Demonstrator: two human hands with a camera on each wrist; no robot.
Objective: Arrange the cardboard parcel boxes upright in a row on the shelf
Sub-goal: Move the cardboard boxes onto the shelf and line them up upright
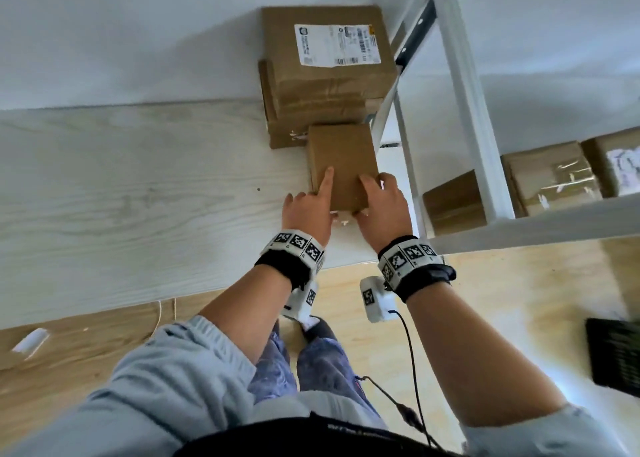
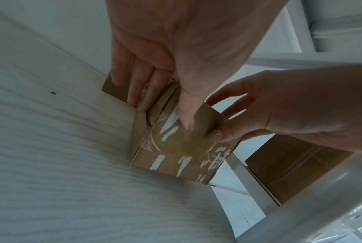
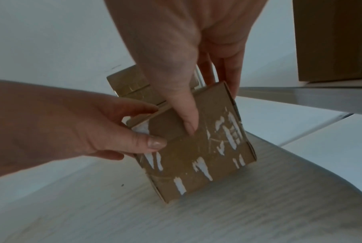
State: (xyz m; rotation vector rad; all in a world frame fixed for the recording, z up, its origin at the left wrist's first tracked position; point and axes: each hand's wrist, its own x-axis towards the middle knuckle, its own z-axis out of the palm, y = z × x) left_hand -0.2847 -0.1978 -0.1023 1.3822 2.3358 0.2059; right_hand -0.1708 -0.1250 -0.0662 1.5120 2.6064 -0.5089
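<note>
A small brown cardboard box (image 1: pixel 341 158) with torn white label scraps stands on the pale wood shelf (image 1: pixel 138 186), near its right end. My left hand (image 1: pixel 311 203) grips its left side, index finger stretched along the top. In the left wrist view the left hand (image 2: pixel 159 111) has its thumb on the taped front of the box (image 2: pixel 175 148). My right hand (image 1: pixel 377 197) grips the right side. In the right wrist view the right hand (image 3: pixel 212 111) has its thumb on the front, and the box (image 3: pixel 196 156) leans slightly. Behind it sits a large labelled box (image 1: pixel 329 51).
More brown boxes (image 1: pixel 287 134) are packed under and beside the labelled one against the white wall. A white metal post (image 1: pixel 467 110) borders the shelf's right end. A neighbouring shelf holds taped boxes (image 1: pixel 547 176). The left stretch of the shelf board is bare.
</note>
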